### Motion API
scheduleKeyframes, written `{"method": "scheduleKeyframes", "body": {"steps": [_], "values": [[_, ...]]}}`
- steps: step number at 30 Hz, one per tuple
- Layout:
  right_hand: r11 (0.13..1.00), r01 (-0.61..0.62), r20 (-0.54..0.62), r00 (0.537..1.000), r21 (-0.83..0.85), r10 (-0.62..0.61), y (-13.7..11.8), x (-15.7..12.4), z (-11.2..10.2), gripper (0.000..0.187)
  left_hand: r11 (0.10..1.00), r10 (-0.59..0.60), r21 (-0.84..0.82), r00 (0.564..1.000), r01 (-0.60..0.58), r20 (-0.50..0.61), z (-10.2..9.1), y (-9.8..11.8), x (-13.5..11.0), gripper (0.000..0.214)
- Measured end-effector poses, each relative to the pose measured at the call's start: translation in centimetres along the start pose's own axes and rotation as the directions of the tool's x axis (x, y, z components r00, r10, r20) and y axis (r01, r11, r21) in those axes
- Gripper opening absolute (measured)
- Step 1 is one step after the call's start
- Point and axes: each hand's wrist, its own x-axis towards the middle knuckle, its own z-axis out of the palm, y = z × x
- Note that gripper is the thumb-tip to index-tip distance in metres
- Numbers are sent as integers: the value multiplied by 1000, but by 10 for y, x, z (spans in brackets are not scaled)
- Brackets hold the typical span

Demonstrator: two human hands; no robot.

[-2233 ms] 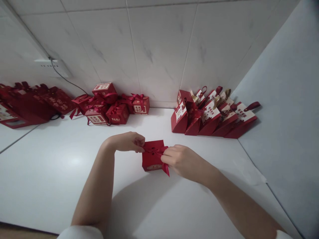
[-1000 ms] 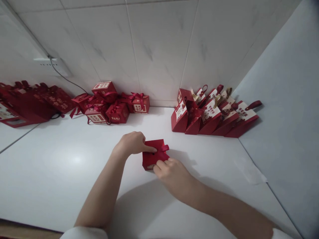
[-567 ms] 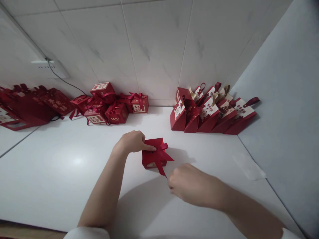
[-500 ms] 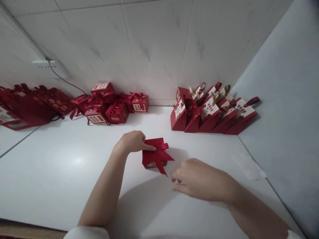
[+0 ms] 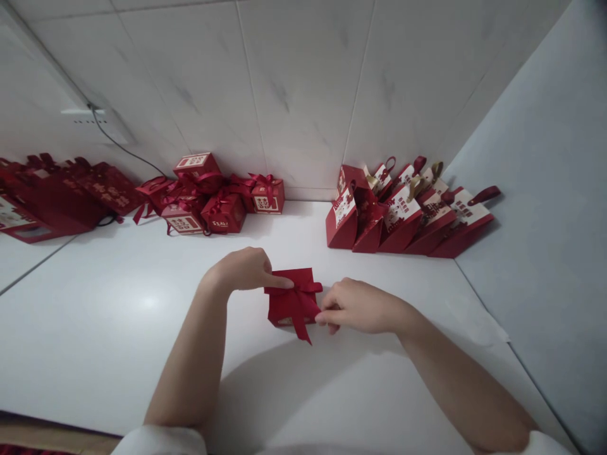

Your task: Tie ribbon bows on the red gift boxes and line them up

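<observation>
A small red gift box point(image 5: 283, 305) sits on the white tabletop point(image 5: 118, 328) in front of me. A red ribbon point(image 5: 301, 302) crosses its top, with loose tails hanging over the near side. My left hand point(image 5: 244, 269) presses on the box's top left edge with thumb and fingers. My right hand point(image 5: 353, 306) is at the box's right side, fingertips pinching the ribbon.
Several ribboned red boxes point(image 5: 215, 203) lie against the tiled wall at the back. A row of red gift bags point(image 5: 408, 215) leans at the back right. Larger red bags point(image 5: 57, 196) and a cable point(image 5: 123, 150) are at the far left. A grey panel point(image 5: 545, 208) bounds the right side.
My right hand pulled away from the box toward me, then came back to its right side and took hold of the ribbon. The left hand stayed on the box.
</observation>
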Motion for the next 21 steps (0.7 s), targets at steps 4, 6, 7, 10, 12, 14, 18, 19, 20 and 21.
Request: {"method": "scheduleKeyframes", "body": {"steps": [4,6,7,10,12,14,18,19,20,21], "values": [[1000,29,-6,1000,9,-29,0,-2,0,24,999,-13,30,1000,13,-14,4,1,0,66],[999,19,35,999,47,-21,0,-3,1,25,998,-7,64,999,9,-33,8,4,2,66],[997,7,72,997,76,-12,-1,-3,2,26,997,-8,81,999,11,-40,9,6,3,66],[991,-21,156,988,132,0,-7,-4,12,28,994,-26,108,999,30,-39,11,9,4,66],[997,14,138,990,79,-25,-16,-3,21,30,993,-38,115,999,41,-27,10,11,4,65],[995,74,60,996,-64,-71,-25,-1,31,31,992,-45,117,999,48,-26,10,12,3,65],[934,72,-61,993,-350,-100,-34,6,48,28,992,-57,113,998,60,-31,10,13,3,65],[919,51,-58,995,-392,-79,-33,8,52,28,992,-60,109,998,62,-28,11,12,3,65],[906,29,-50,997,-423,-55,-32,10,56,26,992,-62,105,998,64,-23,11,11,4,65],[894,17,-41,998,-447,-40,-30,13,60,25,993,-61,102,998,63,-23,11,10,5,65]]}}
